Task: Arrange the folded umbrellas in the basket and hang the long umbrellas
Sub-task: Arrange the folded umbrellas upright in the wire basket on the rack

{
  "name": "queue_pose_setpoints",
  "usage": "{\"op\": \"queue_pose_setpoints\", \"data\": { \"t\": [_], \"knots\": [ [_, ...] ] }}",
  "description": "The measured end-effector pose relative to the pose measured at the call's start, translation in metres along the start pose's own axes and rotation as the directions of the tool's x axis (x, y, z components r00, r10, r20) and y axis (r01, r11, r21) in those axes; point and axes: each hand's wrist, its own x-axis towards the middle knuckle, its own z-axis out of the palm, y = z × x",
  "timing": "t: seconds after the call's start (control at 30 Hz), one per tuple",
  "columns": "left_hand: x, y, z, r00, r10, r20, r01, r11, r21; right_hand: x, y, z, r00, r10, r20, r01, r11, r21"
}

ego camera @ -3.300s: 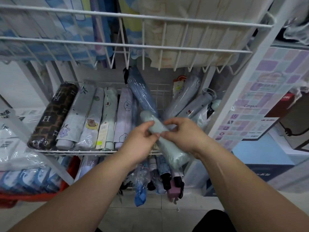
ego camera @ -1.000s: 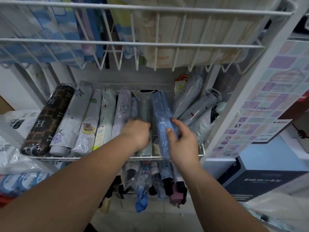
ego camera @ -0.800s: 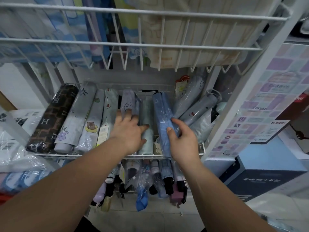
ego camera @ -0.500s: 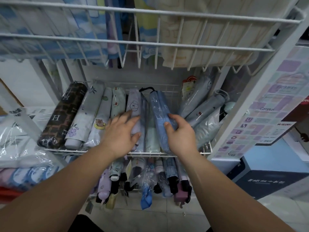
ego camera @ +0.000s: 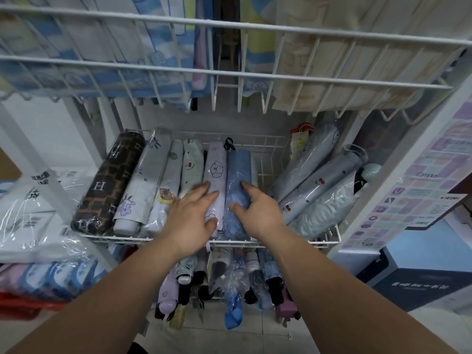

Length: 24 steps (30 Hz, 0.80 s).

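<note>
A white wire basket (ego camera: 329,242) holds a row of folded umbrellas lying side by side. My left hand (ego camera: 190,221) lies flat, fingers spread, on the lilac puppy-print umbrella (ego camera: 216,169). My right hand (ego camera: 258,213) rests with its fingers curved over the blue umbrella (ego camera: 238,172) right beside it, not lifting it. Left of these lie a green one (ego camera: 192,164), pale printed ones (ego camera: 153,180) and a brown H-patterned one (ego camera: 112,180). Several grey umbrellas (ego camera: 314,182) lean in a loose pile at the basket's right end.
An upper wire basket (ego camera: 229,49) of cloth-like goods overhangs the shelf. Below, more umbrellas (ego camera: 229,282) hang handle-down. Plastic-wrapped packs (ego camera: 30,215) lie at the left. A poster (ego camera: 419,190) covers the rack's right side, with a dark box (ego camera: 419,287) on the floor.
Both hands slid left along the row. The blue umbrella now lies against the lilac one, covering the pale green one. My left hand opened flat over the lilac umbrella.
</note>
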Motion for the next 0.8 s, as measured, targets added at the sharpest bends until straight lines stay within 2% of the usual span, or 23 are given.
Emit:
{"op": "queue_pose_setpoints", "data": {
  "t": [0.1, 0.17, 0.3, 0.4, 0.5, 0.63, 0.73, 0.8],
  "knots": [
    [-0.007, 0.000, -0.009, 0.996, 0.076, -0.056, -0.069, 0.991, 0.115, 0.002, -0.002, 0.008, 0.998, 0.030, -0.049, -0.033, 0.996, -0.082],
    [-0.014, -0.001, -0.019, 0.983, 0.112, -0.147, -0.072, 0.964, 0.255, 0.005, -0.003, 0.012, 0.999, 0.043, -0.023, -0.044, 0.999, -0.027],
    [-0.015, -0.009, -0.040, 0.966, 0.007, -0.257, 0.108, 0.897, 0.429, 0.010, -0.006, 0.016, 1.000, 0.009, -0.014, -0.009, 0.999, 0.046],
    [-0.011, -0.017, -0.052, 0.947, -0.171, -0.272, 0.275, 0.869, 0.411, 0.008, -0.003, 0.017, 0.999, -0.035, -0.008, 0.035, 0.999, 0.027],
    [-0.011, -0.025, -0.059, 0.941, -0.255, -0.224, 0.325, 0.867, 0.378, 0.008, 0.001, 0.017, 0.996, -0.063, 0.070, 0.060, 0.997, 0.041],
    [-0.012, -0.033, -0.068, 0.957, -0.207, -0.206, 0.271, 0.890, 0.367, 0.011, 0.000, 0.016, 0.982, -0.070, 0.175, 0.056, 0.995, 0.086],
    [-0.014, -0.042, -0.075, 0.965, -0.165, -0.205, 0.229, 0.911, 0.343, 0.015, 0.000, 0.017, 0.978, -0.066, 0.199, 0.041, 0.991, 0.127],
    [-0.018, -0.048, -0.073, 0.971, -0.120, -0.207, 0.190, 0.912, 0.363, 0.016, 0.001, 0.018, 0.976, -0.067, 0.206, 0.049, 0.995, 0.090]
  ]
}}
